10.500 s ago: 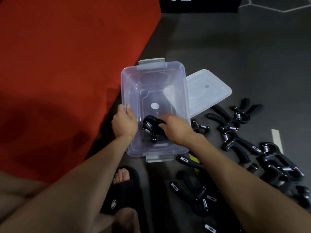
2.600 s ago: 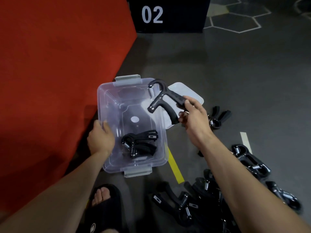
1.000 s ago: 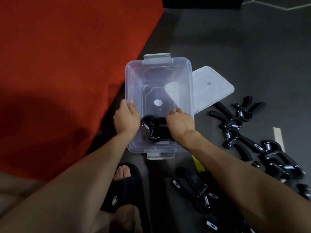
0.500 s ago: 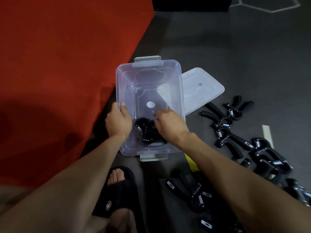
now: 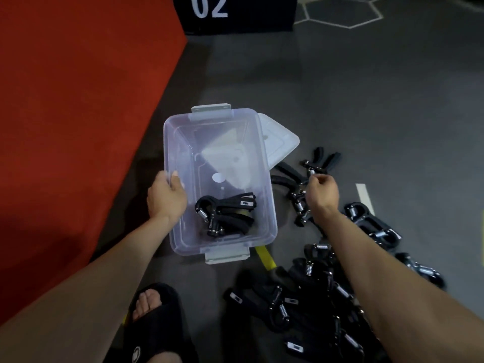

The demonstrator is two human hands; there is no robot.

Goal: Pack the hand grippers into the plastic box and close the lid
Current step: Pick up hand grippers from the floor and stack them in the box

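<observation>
A clear plastic box (image 5: pixel 265 163) with grey latches stands open on the dark floor. A few black hand grippers (image 5: pixel 225 214) lie in its near end. My left hand (image 5: pixel 166 199) grips the box's left rim. The white lid (image 5: pixel 281 140) lies behind the box's far right corner. My right hand (image 5: pixel 321 192) is outside the box to its right, fingers curled, directly over loose hand grippers (image 5: pixel 298 197) on the floor; whether it grips one is unclear. Another gripper (image 5: pixel 323 161) lies just beyond its fingertips. Several more grippers (image 5: pixel 309 297) are piled under my right forearm.
A red mat (image 5: pixel 78 100) borders the box on the left. A black block marked 02 (image 5: pixel 235 14) stands at the back. My foot in a black slipper (image 5: pixel 157 323) is near the box's front. Yellow tape (image 5: pixel 265 258) and white tape (image 5: pixel 364 197) mark the floor.
My right hand has left the inside of the box and moved right to the grippers on the floor. The grippers it was touching stay in the box. My left hand still holds the rim.
</observation>
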